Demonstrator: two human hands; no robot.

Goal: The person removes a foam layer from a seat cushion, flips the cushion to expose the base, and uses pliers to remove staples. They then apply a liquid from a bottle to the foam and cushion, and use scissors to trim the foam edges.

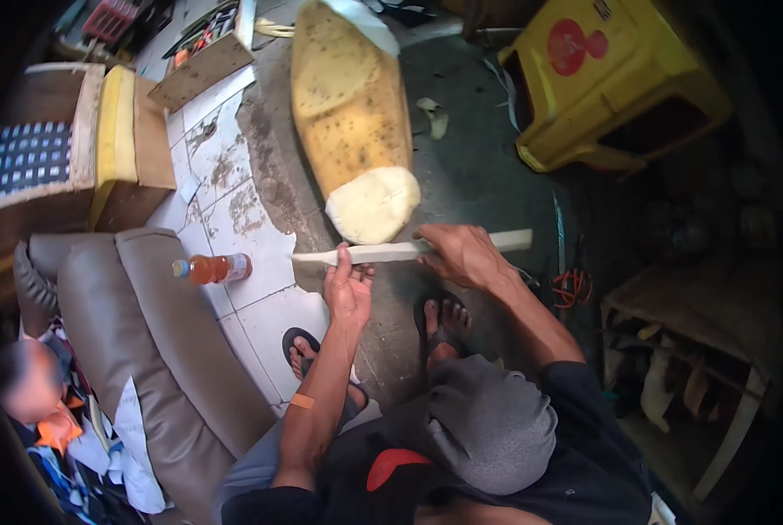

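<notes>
A long pale strip [390, 253], apparently foam, lies crosswise between my hands. My left hand [349, 290] is palm up and pinches the strip near its narrowing left end, thumb on top. From above, my right hand [463, 254] grips it toward the right; the blunt right end sticks out past the fingers. Just beyond the strip rests a long, stained yellow foam block [349, 114], shaped like a motorcycle seat. Its near end carries a rounded, cream-coloured foam piece [374, 206]. My right fingertips are close to that piece; I cannot tell whether they touch it.
Left stands a bottle of reddish-brown liquid [212, 269] beside a brown padded seat [138, 324]. A wooden tool tray [203, 68] is farther back. At right are a yellow plastic shell [619, 79], an orange cord [572, 287] and a wooden stand [728, 429]. A person [28, 376] shows far left.
</notes>
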